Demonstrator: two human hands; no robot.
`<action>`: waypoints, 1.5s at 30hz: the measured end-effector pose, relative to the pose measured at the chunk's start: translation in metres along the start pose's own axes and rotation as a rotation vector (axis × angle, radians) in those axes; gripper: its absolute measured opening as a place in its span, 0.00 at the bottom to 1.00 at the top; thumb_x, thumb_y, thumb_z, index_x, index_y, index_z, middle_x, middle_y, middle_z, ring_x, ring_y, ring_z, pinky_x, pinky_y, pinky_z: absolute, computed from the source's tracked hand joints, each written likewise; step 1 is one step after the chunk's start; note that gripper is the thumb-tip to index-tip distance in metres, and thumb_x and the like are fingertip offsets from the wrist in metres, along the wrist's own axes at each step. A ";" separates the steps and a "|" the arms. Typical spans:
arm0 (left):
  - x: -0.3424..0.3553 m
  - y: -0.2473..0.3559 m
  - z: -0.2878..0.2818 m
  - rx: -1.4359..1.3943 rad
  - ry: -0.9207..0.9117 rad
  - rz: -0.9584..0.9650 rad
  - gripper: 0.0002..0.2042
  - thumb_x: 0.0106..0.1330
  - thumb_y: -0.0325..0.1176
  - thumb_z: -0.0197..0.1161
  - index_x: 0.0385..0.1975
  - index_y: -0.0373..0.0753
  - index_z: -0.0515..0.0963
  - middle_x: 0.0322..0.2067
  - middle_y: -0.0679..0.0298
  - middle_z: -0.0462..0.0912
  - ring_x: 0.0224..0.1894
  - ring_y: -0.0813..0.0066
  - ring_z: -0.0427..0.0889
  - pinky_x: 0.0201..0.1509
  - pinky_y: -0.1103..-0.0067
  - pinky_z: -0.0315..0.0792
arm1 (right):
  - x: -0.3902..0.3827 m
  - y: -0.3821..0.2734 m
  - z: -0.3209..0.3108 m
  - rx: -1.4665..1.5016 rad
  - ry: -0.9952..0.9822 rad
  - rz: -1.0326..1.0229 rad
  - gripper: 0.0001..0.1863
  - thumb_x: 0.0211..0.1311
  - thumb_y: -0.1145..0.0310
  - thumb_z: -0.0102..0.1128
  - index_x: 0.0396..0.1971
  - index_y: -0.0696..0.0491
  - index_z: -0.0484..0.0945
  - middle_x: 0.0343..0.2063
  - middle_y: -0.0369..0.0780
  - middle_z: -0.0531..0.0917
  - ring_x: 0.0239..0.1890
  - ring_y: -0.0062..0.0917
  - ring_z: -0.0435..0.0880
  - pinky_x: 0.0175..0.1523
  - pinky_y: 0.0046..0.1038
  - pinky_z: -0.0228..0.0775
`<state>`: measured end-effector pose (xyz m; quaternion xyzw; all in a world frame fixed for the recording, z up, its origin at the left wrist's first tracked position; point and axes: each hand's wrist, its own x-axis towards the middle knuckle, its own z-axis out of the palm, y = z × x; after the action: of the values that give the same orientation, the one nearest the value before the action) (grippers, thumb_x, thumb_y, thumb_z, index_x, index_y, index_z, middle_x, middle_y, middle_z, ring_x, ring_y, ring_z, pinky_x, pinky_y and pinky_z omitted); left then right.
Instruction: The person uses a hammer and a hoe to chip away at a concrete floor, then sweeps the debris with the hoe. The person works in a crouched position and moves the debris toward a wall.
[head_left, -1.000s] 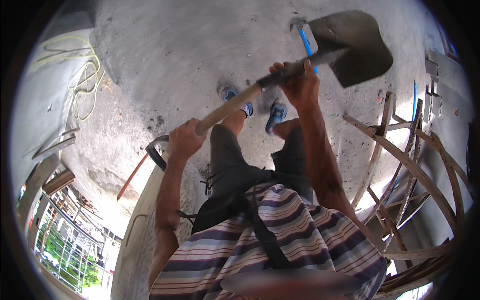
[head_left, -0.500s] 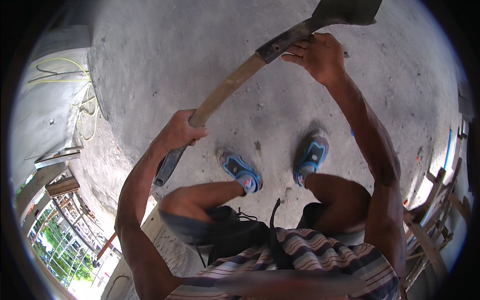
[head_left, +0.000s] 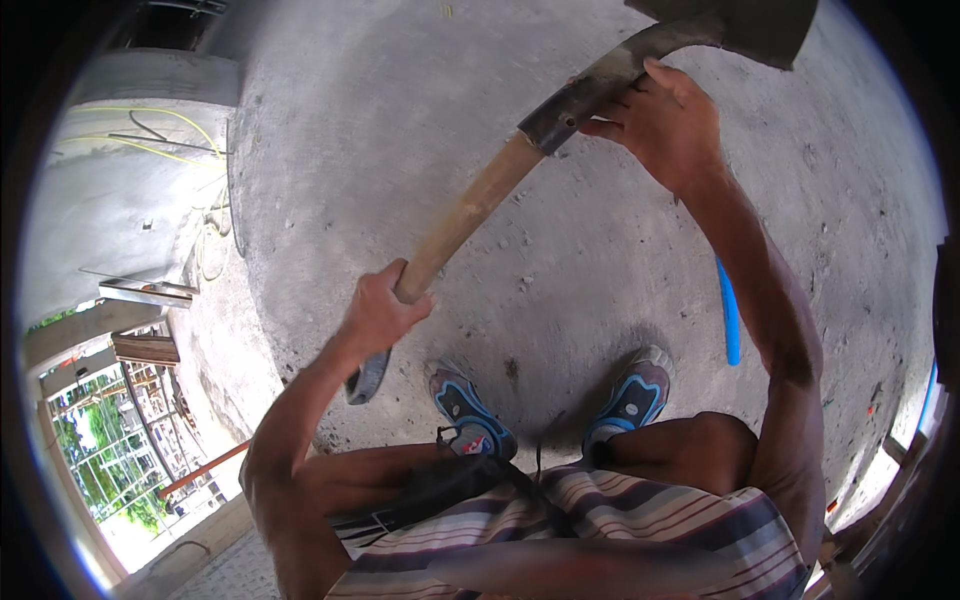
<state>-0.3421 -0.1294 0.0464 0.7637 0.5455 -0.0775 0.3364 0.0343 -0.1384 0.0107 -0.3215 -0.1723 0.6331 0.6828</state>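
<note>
A shovel (head_left: 475,212) slants across the view, from near my left knee up to the far right. It has a wooden shaft, a dark metal socket (head_left: 595,88) and a dark blade (head_left: 770,32) partly cut off by the upper edge. My left hand (head_left: 388,312) is closed round the lower shaft, and a dark end grip (head_left: 368,380) sticks out below it. My right hand (head_left: 675,130) holds the socket near the blade from its right side. Its fingers reach behind the metal and are partly hidden.
My two shoes (head_left: 470,410) stand on the grey, crumb-strewn concrete floor (head_left: 400,130). Beside my right forearm lies a blue pipe (head_left: 728,315). Yellow hose (head_left: 160,150) lies at the far left, above some boards (head_left: 145,348). A barred opening (head_left: 110,440) is at the lower left.
The shovel and both hands sit slightly lower and further right in view, with the blade shifted right. The view has shifted too, and the blue pipe now shows beside my right forearm.
</note>
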 end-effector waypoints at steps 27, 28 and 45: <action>-0.037 0.005 0.073 0.318 0.225 0.218 0.26 0.62 0.32 0.69 0.56 0.33 0.64 0.43 0.44 0.77 0.44 0.44 0.81 0.44 0.59 0.76 | -0.023 0.027 0.001 0.308 -0.140 -0.163 0.14 0.61 0.56 0.60 0.33 0.52 0.76 0.19 0.34 0.77 0.24 0.27 0.79 0.39 0.41 0.73; -0.029 0.016 0.074 0.277 0.189 0.190 0.26 0.64 0.35 0.68 0.57 0.32 0.64 0.44 0.43 0.78 0.45 0.43 0.82 0.45 0.59 0.76 | -0.023 0.028 -0.001 0.305 -0.077 -0.143 0.13 0.61 0.56 0.61 0.32 0.51 0.77 0.19 0.34 0.77 0.24 0.26 0.78 0.39 0.41 0.72; 0.159 0.059 0.152 0.236 0.284 0.327 0.25 0.70 0.53 0.58 0.54 0.38 0.70 0.40 0.48 0.84 0.42 0.45 0.84 0.44 0.59 0.77 | 0.014 0.110 -0.101 0.032 0.160 0.139 0.27 0.68 0.47 0.59 0.47 0.59 0.74 0.38 0.48 0.83 0.38 0.35 0.85 0.45 0.39 0.80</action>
<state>-0.1893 -0.1065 -0.1217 0.8791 0.4436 0.0228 0.1730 0.0189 -0.1479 -0.1383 -0.3713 -0.0845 0.6537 0.6539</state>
